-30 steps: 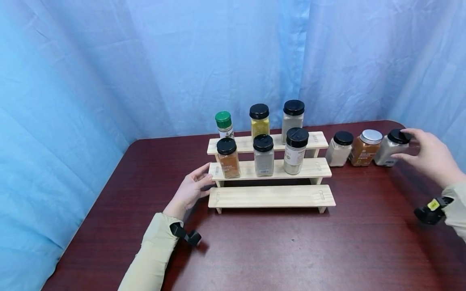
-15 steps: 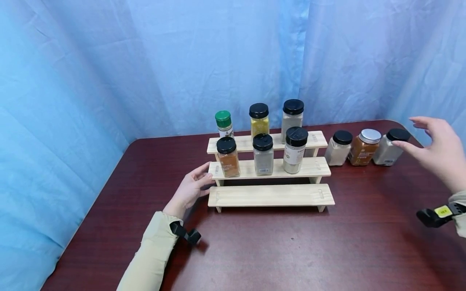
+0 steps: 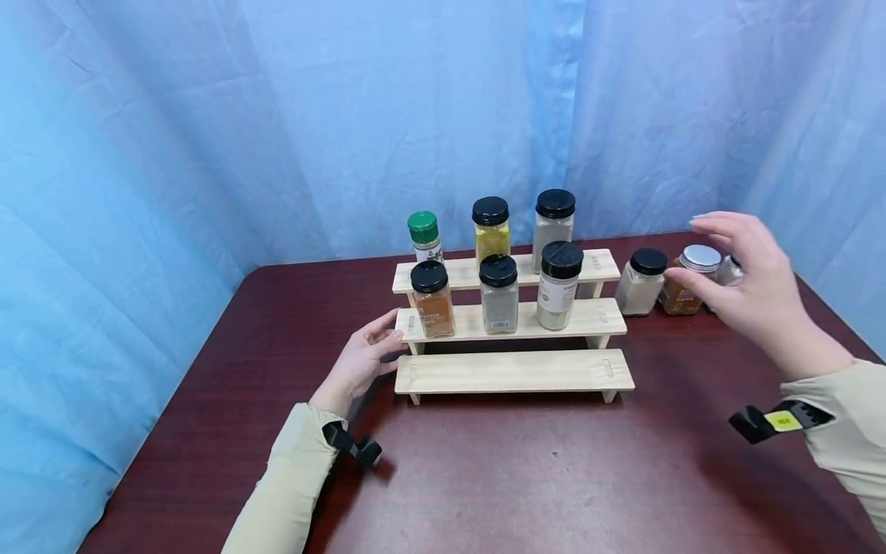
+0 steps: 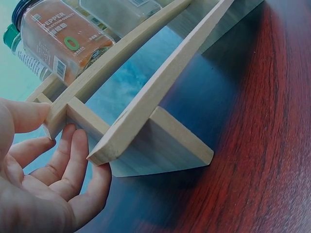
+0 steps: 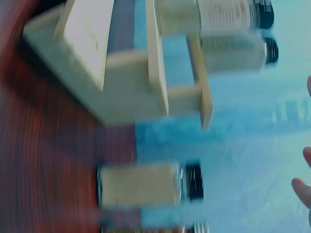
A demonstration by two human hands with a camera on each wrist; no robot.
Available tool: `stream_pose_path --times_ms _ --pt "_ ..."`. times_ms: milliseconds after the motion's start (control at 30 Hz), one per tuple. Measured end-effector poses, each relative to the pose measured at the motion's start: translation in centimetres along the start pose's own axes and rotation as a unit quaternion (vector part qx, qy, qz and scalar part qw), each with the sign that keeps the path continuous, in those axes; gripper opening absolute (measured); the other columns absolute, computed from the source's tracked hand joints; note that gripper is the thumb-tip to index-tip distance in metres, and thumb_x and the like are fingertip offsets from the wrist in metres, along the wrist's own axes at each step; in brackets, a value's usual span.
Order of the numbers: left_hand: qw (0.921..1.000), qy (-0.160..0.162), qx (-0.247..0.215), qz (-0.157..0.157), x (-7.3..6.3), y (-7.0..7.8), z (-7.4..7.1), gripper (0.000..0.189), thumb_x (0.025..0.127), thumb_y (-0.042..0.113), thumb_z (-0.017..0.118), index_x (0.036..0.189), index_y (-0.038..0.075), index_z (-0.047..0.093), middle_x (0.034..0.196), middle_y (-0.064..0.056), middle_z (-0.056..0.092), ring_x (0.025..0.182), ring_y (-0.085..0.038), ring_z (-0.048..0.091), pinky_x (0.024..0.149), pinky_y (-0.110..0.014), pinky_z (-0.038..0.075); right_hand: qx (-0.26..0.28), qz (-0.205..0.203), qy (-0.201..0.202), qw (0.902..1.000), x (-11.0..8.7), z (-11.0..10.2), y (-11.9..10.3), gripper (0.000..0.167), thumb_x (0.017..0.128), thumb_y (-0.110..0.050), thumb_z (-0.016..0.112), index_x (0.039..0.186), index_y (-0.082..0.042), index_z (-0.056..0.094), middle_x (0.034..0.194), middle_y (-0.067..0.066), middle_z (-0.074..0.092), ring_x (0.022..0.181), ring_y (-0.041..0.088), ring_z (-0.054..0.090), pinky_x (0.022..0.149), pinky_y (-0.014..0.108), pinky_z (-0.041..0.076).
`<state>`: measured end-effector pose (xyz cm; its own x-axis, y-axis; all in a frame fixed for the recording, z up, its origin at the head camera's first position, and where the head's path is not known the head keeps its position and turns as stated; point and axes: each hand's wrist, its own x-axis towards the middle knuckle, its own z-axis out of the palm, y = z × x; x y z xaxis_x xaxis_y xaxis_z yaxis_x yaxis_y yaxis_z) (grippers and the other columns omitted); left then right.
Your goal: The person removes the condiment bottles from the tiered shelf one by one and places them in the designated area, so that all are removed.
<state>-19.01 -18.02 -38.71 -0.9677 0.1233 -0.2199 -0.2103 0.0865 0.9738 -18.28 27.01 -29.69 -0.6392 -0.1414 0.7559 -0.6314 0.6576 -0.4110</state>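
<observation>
A three-tier wooden spice rack [image 3: 515,373] stands on the table. My left hand [image 3: 360,362] holds its left end; in the left wrist view the thumb [image 4: 29,115] lies on the middle shelf's corner, fingers below. My right hand [image 3: 751,281], thumb and fingers spread apart with nothing between them, hovers in front of the jars to the right of the rack. Nearest are a black-lidded jar of pale powder [image 3: 640,288] and a silver-lidded jar of brown spice [image 3: 681,296]. Behind the hand, another jar [image 3: 728,271] is mostly hidden.
On the middle shelf are a pepper jar [image 3: 436,312], a grey-powder jar [image 3: 500,308] and a white-labelled jar [image 3: 556,296]. The top shelf bears a green-capped bottle [image 3: 427,246], a yellow-spice jar [image 3: 492,240] and another black-lidded jar [image 3: 554,231]. Blue curtains [image 3: 415,115] hang behind.
My right hand has drawn away from the rightmost jar and moved left, in front of the silver-lidded jar. The left hand stays on the rack.
</observation>
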Motion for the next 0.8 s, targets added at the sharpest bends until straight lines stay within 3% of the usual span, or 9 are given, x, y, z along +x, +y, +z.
stream_pose_path --times_ms 167,333,467,567,700,800 --pt "1.0000 0.003 0.001 0.003 0.0 0.0 0.0 0.055 0.099 0.017 0.050 0.150 0.016 0.030 0.107 -0.002 0.058 0.096 -0.014 0.058 0.092 -0.046 0.046 0.043 -0.015 -0.045 0.9980 0.5 1.8 -2.1 0.057 0.080 -0.024 0.077 0.124 0.004 0.056 0.127 -0.018 0.045 0.119 -0.009 0.039 0.096 0.008 0.031" --pt "1.0000 0.003 0.001 -0.001 -0.1 0.1 0.0 0.054 0.099 0.017 0.049 0.150 0.016 0.030 0.107 -0.001 0.059 0.095 -0.014 0.058 0.089 -0.042 0.047 0.050 -0.014 -0.085 0.9950 0.9 3.7 -3.9 0.061 0.072 -0.006 0.082 0.126 0.001 0.055 0.128 0.015 0.050 0.120 -0.003 0.038 0.096 0.009 0.029" --pt "1.0000 0.003 -0.003 -0.001 0.1 0.2 0.1 0.055 0.099 0.017 0.050 0.150 0.017 0.030 0.107 -0.001 0.059 0.095 -0.013 0.058 0.091 -0.044 0.046 0.053 -0.009 -0.103 0.9932 1.1 4.9 -5.0 0.067 0.067 0.000 0.082 0.128 -0.002 0.055 0.130 0.020 0.048 0.121 0.017 0.041 0.093 0.011 0.030" --pt "1.0000 0.003 -0.007 -0.001 0.1 0.2 0.1 0.055 0.099 0.016 0.050 0.150 0.017 0.030 0.105 0.000 0.058 0.094 -0.013 0.058 0.093 -0.047 0.045 0.059 0.003 -0.114 0.9917 1.1 5.7 -5.5 0.071 0.065 0.003 0.083 0.129 -0.003 0.054 0.131 0.020 0.047 0.120 0.030 0.041 0.093 0.027 0.036" --pt "1.0000 0.000 -0.004 0.000 0.0 0.2 0.1 0.055 0.099 0.016 0.049 0.150 0.015 0.028 0.104 0.001 0.058 0.093 -0.013 0.058 0.091 -0.045 0.046 0.064 0.023 -0.126 0.9897 0.8 6.8 -6.0 0.071 0.067 0.002 0.082 0.131 -0.005 0.052 0.131 0.021 0.044 0.120 0.035 0.041 0.090 0.052 0.038" --pt "1.0000 0.003 -0.002 -0.002 -0.1 0.1 0.1 0.055 0.099 0.016 0.049 0.150 0.015 0.029 0.105 0.001 0.059 0.092 -0.012 0.058 0.087 -0.040 0.048 0.065 0.033 -0.133 0.9885 0.5 7.4 -6.2 0.068 0.069 0.001 0.081 0.131 -0.004 0.051 0.131 0.022 0.043 0.121 0.037 0.041 0.090 0.054 0.038"
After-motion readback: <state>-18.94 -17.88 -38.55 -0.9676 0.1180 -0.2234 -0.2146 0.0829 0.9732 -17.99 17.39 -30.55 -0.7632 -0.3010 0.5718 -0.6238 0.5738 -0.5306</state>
